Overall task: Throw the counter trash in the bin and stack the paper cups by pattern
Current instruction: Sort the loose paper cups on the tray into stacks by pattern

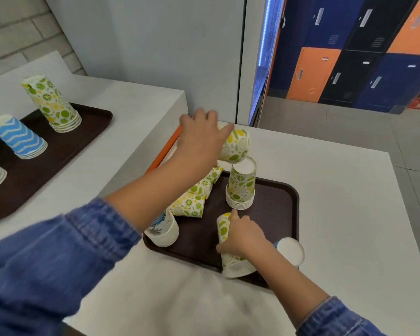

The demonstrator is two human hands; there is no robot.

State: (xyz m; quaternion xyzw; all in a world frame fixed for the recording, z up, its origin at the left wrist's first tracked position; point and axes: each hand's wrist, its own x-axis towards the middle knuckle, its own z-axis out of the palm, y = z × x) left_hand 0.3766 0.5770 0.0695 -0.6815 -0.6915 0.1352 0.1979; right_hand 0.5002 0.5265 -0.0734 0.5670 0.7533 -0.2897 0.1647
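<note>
Right hand (pixel 240 235) curled round tilted citrus cup (pixel 233 265) on near tray (pixel 277 214). Left hand (pixel 201 137), arm stretched forward, grips raised citrus cup (pixel 238 146) just above citrus stack (pixel 241 187). Three loose cups (pixel 192 202) under left forearm.

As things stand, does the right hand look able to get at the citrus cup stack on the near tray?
Probably yes: the citrus cup stack stands just beyond the right hand with bare tray between, though that hand grips a citrus cup.
</note>
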